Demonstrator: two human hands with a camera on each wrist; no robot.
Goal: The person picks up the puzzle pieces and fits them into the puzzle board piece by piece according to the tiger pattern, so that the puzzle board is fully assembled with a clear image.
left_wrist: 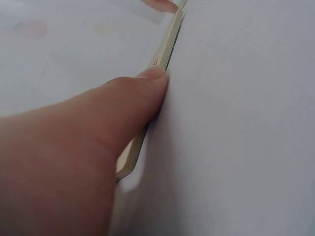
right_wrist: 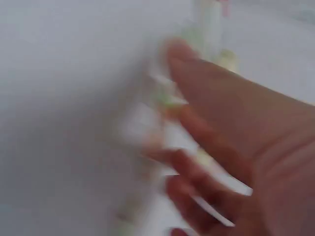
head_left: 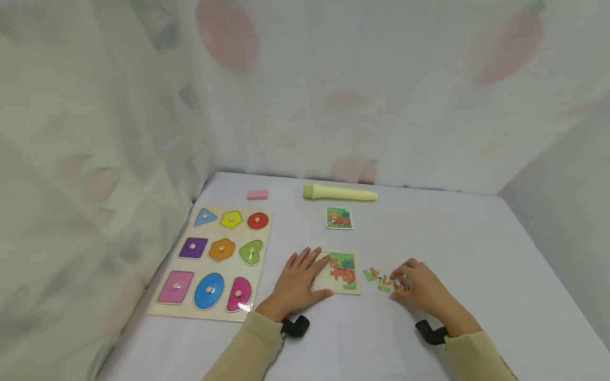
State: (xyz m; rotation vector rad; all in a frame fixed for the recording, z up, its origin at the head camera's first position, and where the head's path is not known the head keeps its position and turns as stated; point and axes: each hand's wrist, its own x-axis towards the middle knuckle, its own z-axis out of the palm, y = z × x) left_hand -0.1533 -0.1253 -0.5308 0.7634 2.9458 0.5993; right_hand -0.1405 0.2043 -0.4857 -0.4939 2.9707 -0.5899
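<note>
A small jigsaw board (head_left: 335,288), partly filled with a tiger picture, lies on the white table in the head view. My left hand (head_left: 295,283) rests over its left side with fingers spread, and the thumb (left_wrist: 152,81) presses against the board's near edge. To the right of the board, my right hand (head_left: 424,288) curls its thumb and index finger about a puzzle piece (head_left: 400,284). Loose puzzle pieces (head_left: 371,273) lie between that hand and the board. Motion blurs the right wrist view, where the right hand (right_wrist: 211,132) covers part of the pieces.
On the left lies a wooden shape board (head_left: 263,233) with knobbed coloured shapes. Behind the jigsaw sit a tiger picture card (head_left: 339,218), a pale yellow microphone-shaped stick (head_left: 340,192) and a pink block (head_left: 257,194). Patterned cloth (head_left: 405,106) hangs along the back and left.
</note>
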